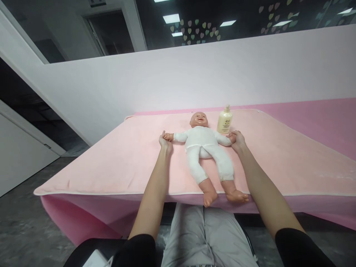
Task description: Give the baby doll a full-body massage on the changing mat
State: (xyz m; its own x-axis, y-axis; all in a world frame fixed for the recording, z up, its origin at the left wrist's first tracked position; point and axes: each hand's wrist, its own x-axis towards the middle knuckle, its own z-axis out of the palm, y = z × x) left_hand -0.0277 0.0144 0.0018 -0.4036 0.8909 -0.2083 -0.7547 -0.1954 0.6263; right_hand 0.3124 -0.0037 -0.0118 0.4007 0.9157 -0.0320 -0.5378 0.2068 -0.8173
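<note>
A baby doll with a white cloth body lies face up on a light pink blanket. Its arms are spread out to the sides, and its feet reach over the front edge. My left hand is closed around the doll's hand on the left side. On the other side, my right hand grips the doll's other hand. Just beyond my right hand stands a pale yellow pump bottle, upright near the doll's shoulder.
Under the blanket, a darker pink cloth covers the table and hangs over its front. A white wall with a dark window above rises behind. My legs in grey trousers are close to the front edge.
</note>
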